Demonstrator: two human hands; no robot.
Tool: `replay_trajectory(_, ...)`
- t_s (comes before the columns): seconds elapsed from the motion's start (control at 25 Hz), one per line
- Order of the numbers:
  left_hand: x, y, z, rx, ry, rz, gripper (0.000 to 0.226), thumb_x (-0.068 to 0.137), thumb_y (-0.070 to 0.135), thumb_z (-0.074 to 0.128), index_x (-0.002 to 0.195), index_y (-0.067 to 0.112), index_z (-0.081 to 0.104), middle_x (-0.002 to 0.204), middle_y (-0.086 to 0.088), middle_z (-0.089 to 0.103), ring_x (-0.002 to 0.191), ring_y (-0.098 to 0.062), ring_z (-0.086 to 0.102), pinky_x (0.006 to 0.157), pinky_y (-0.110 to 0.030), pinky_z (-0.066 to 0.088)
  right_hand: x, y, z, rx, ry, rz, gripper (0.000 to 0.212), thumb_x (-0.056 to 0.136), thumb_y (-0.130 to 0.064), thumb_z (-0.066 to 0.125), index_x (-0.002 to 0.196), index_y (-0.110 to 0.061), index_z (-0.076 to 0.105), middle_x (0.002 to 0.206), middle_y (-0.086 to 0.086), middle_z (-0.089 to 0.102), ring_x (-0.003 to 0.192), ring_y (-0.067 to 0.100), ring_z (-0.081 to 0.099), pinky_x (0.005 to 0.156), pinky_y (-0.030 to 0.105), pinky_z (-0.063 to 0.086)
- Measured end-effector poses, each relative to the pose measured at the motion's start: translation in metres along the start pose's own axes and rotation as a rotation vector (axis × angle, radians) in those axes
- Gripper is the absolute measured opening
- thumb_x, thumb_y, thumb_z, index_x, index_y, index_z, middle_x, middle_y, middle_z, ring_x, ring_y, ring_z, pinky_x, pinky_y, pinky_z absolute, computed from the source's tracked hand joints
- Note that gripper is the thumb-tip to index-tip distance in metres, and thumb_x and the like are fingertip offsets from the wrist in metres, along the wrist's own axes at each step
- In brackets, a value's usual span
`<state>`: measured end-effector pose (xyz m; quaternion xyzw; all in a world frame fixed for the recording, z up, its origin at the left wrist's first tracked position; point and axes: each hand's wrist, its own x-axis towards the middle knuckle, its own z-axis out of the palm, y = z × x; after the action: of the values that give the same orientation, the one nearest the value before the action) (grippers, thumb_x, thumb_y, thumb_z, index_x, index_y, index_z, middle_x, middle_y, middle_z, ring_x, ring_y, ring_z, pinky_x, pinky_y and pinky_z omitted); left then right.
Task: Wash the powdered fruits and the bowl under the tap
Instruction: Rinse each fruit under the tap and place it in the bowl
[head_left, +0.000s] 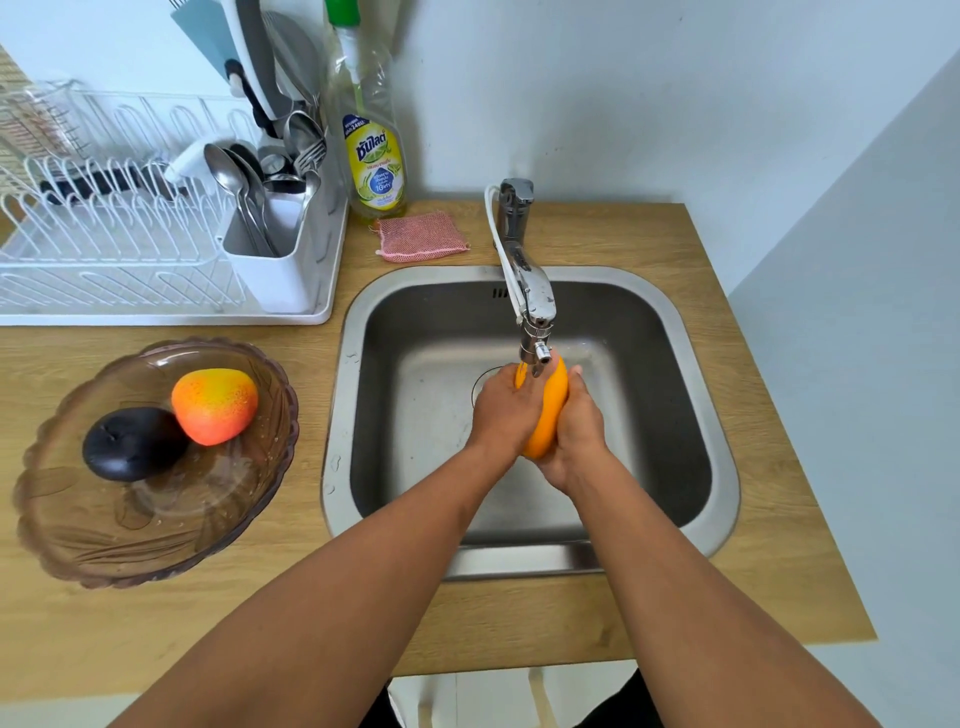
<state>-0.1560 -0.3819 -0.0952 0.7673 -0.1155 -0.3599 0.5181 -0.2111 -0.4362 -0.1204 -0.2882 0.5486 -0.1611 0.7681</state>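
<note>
While the orange mango (549, 410) sits clasped between the left hand (506, 410) and the right hand (577, 431), its long axis runs from the wrists up to the tap spout (537, 343), top end just under the nozzle. Fingers of both hands press together around its sides, over the sink (691, 364). The remaining red-yellow mango (214, 405) and dark fruit (132, 442) lie in the glass bowl (78, 540), nearer the left hand.

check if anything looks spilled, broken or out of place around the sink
Nothing stands out. Both hands, left and right, hold a yellow mango under the tap inside the sink. Only a few water drops sit on the sink's left rim. The glass bowl stands level on the counter.
</note>
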Motion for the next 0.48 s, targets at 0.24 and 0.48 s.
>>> replay_trajectory(0.24,0.011,-0.012,-0.008,0.060,0.106,0.104,0.033,0.105,0.026,0.037,0.077,0.028,0.055,0.088,-0.002,0.066,0.098,-0.032,0.063,0.088,-0.042,0.048,-0.022,0.004,0.005,-0.559,0.026,-0.322,0.053,0.098,-0.068,0.041,0.117,-0.023,0.061,0.106,0.008,0.072,0.093,0.028,0.072,0.056,0.036,0.060)
replay_trajectory(0.48,0.011,-0.005,-0.013,-0.253,0.068,-0.033,0.027,0.103,0.044,0.055,0.109,0.019,0.064,0.103,0.000,0.072,0.097,-0.020,0.069,0.086,-0.037,0.057,-0.023,0.000,0.018,-0.555,-0.031,-0.378,0.033,0.100,-0.058,0.045,0.115,-0.034,0.062,0.112,-0.003,0.070,0.106,0.021,0.067,0.098,0.048,0.055)
